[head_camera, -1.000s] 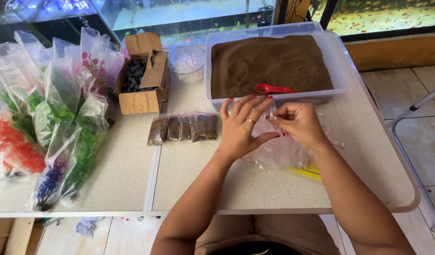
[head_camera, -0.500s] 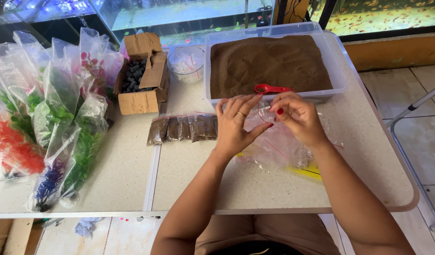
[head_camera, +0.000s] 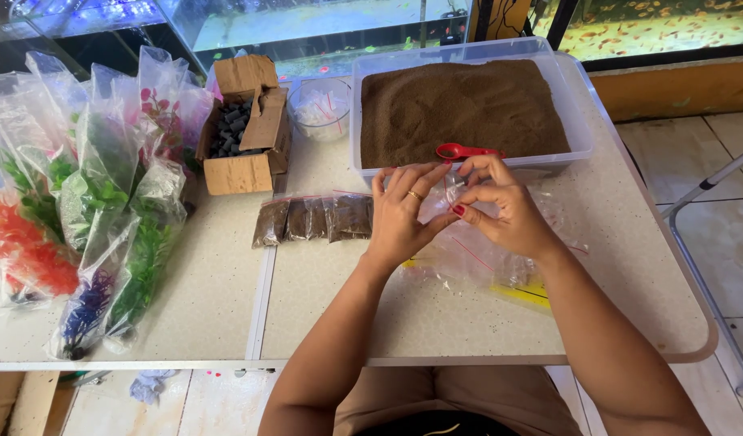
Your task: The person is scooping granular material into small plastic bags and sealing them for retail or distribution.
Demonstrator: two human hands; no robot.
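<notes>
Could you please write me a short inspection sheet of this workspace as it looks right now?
Surface: speckled pale table.
Job's things: small clear bag pinched between left hand and right hand; pile of empty clear bags beneath; clear tub of brown granules with red scoop; filled packets.
Clutter: cardboard box, bagged plastic plants, clear bowl.
Grippers: both hands bare.
Cables: nothing seen.
Surroundings: fish tanks, tiled floor.
</notes>
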